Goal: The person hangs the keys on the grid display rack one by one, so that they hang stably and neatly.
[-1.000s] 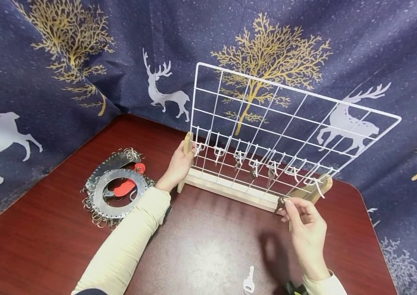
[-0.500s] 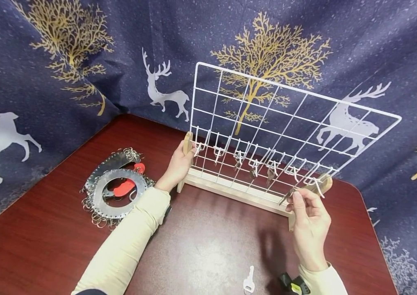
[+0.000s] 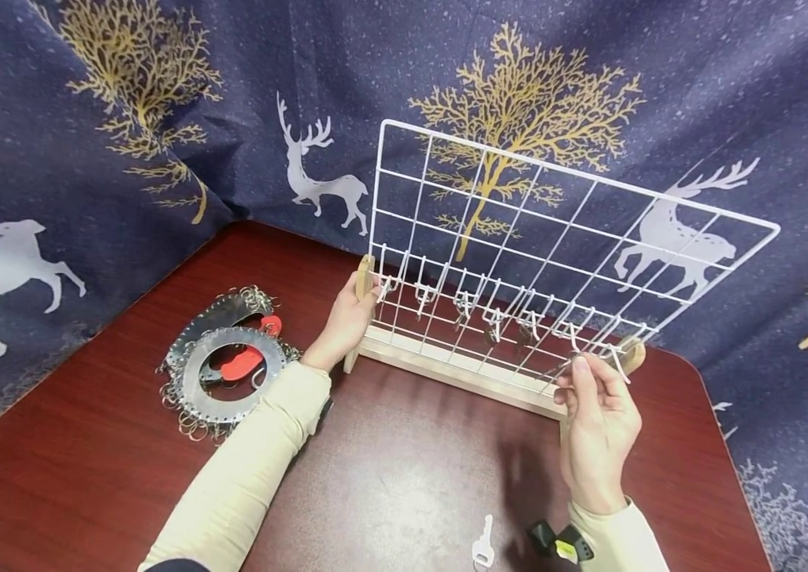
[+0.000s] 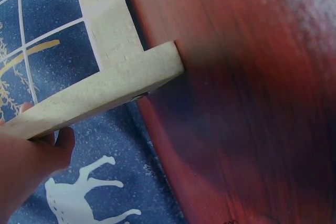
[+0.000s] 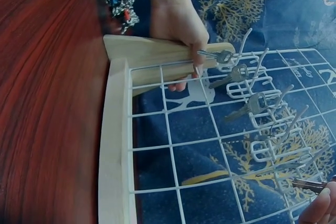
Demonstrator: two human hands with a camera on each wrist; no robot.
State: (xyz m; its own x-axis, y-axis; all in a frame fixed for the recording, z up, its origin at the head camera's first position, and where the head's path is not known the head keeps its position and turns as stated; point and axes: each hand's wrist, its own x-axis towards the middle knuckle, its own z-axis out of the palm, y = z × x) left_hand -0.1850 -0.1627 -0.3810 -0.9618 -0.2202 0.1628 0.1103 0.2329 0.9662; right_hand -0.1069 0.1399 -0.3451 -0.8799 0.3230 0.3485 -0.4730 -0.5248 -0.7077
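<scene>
My right hand (image 3: 600,433) pinches a metal key (image 5: 308,184) between thumb and fingers, close to the hooks at the right end of a white wire grid rack (image 3: 774,230). Whether its ring is over a hook tip cannot be seen. My left hand (image 3: 345,324) grips the rack's wooden side foot (image 4: 105,90) at the left end. From several of the white hooks in a row between, keys (image 5: 256,103) hang by rings. Another key (image 3: 483,543), looking pale under the light, lies on the table near the front.
On the left lie two metal discs (image 3: 196,389) fringed with small key rings, together with a red-handled tool (image 3: 241,365). The rack's wooden base bar (image 3: 446,370) stands on the dark red table (image 3: 53,469). A blue printed curtain (image 3: 246,48) hangs behind.
My right hand has moved up and to the right with the key, bringing its fingertips up to the right-hand hooks. The left hand keeps its hold on the rack.
</scene>
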